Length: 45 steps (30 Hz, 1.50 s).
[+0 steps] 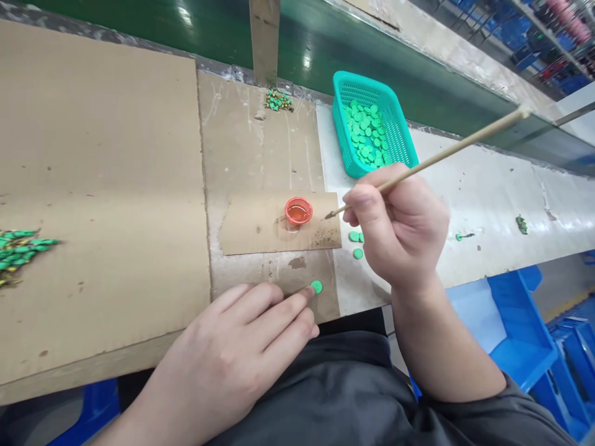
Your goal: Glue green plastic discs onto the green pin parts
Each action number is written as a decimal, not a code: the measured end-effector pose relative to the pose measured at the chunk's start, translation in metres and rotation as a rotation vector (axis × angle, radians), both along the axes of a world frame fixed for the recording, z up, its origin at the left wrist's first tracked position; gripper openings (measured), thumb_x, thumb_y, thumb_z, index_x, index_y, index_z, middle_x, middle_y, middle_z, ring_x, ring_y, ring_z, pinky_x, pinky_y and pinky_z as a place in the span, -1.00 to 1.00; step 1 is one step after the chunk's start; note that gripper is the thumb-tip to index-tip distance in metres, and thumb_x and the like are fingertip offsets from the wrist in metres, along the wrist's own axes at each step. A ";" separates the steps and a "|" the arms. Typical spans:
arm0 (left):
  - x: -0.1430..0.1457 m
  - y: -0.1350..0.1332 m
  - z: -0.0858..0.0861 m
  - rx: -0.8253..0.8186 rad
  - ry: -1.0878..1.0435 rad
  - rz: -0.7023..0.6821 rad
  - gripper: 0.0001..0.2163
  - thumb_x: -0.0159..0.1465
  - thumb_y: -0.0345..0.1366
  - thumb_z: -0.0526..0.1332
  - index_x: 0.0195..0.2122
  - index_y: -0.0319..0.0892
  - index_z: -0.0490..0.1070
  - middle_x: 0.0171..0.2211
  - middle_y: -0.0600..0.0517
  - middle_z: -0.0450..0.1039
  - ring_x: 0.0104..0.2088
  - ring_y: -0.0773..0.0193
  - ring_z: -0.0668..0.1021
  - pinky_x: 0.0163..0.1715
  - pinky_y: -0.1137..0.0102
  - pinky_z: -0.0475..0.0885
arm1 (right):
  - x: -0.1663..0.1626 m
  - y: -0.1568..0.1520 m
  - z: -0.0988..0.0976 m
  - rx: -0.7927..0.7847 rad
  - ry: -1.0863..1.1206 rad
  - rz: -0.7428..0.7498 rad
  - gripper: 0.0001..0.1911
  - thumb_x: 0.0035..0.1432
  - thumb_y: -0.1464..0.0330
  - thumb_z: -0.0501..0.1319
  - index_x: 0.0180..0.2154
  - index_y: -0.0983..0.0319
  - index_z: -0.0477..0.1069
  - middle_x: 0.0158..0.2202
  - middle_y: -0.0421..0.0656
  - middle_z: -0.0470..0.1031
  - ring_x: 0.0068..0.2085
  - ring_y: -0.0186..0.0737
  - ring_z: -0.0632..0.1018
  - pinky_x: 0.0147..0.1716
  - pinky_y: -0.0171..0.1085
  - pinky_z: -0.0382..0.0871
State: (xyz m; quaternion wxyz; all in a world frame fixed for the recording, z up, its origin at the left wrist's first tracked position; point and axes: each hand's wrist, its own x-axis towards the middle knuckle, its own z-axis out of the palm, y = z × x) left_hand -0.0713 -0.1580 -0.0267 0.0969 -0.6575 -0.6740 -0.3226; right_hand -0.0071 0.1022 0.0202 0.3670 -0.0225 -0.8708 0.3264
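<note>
My right hand (404, 223) is closed in a pinch around a thin wooden paintbrush (446, 152). Its dark tip points down and left toward a small red cup (298, 212) with liquid in it, a little apart from the cup. My left hand (251, 337) lies with its fingers stretched out near the table's front edge. Its index fingertip touches the edge of a small green disc (317, 287) with tiny dark marks, flat on the brown sheet. A few more green discs (357, 254) lie just left of my right wrist, partly hidden by the hand.
Behind my right hand stands a teal plastic basket (341, 133) of green discs. Small green-and-yellow pieces form a heap (277, 100) at the back and a pile (21, 251) at far left. Blue bins (525, 334) stand below the table on the right.
</note>
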 end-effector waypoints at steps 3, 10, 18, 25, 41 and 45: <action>-0.001 0.000 -0.002 -0.001 0.027 0.003 -0.79 0.76 -0.42 0.20 0.05 -0.23 0.67 0.18 -0.03 0.72 -0.08 0.09 0.60 -0.11 0.10 0.51 | 0.010 0.003 -0.007 0.009 -0.057 0.027 -0.64 0.78 0.14 0.33 -0.18 0.08 0.62 -0.27 -0.21 0.72 -0.29 -0.21 0.69 -0.20 -0.16 0.65; -0.002 0.001 -0.005 -0.004 0.046 0.000 -0.82 0.77 -0.39 0.23 0.12 -0.24 0.67 0.22 -0.02 0.72 -0.07 0.07 0.61 -0.10 0.07 0.52 | 0.010 0.008 -0.019 0.020 -0.097 0.027 -0.60 0.77 0.17 0.34 -0.25 0.10 0.57 -0.27 -0.22 0.71 -0.27 -0.24 0.66 -0.16 -0.18 0.60; -0.001 0.000 -0.004 -0.015 0.068 0.008 -0.81 0.77 -0.38 0.23 0.11 -0.24 0.68 0.23 -0.05 0.72 -0.08 0.06 0.63 -0.13 0.09 0.54 | 0.013 0.006 -0.018 0.040 -0.069 0.047 -0.66 0.77 0.21 0.34 -0.21 0.09 0.60 -0.25 -0.22 0.74 -0.24 -0.21 0.70 -0.14 -0.16 0.62; -0.001 -0.002 -0.006 -0.015 0.073 -0.002 -0.85 0.74 -0.38 0.30 0.10 -0.24 0.69 0.27 -0.07 0.71 -0.10 0.06 0.65 -0.16 0.08 0.56 | 0.013 0.006 -0.021 0.072 -0.113 0.040 -0.62 0.79 0.15 0.31 -0.20 0.09 0.62 -0.25 -0.20 0.73 -0.24 -0.18 0.68 -0.13 -0.14 0.62; -0.002 -0.001 -0.002 -0.037 0.120 -0.011 -0.76 0.76 -0.39 0.20 0.03 -0.13 0.70 0.25 0.04 0.74 -0.08 0.05 0.67 -0.12 0.10 0.60 | 0.061 -0.024 -0.045 -0.077 0.042 0.284 -0.81 0.75 0.38 0.33 -0.09 0.12 0.53 -0.24 -0.20 0.73 -0.26 -0.25 0.72 -0.24 -0.21 0.64; -0.001 0.000 0.002 -0.044 0.148 0.025 -0.66 0.79 -0.41 0.10 0.05 -0.08 0.71 0.15 0.15 0.77 -0.07 0.12 0.69 -0.07 0.21 0.60 | 0.058 -0.024 -0.047 -0.026 0.056 0.318 -0.77 0.75 0.38 0.33 -0.12 0.12 0.50 -0.23 -0.21 0.73 -0.26 -0.27 0.72 -0.20 -0.23 0.66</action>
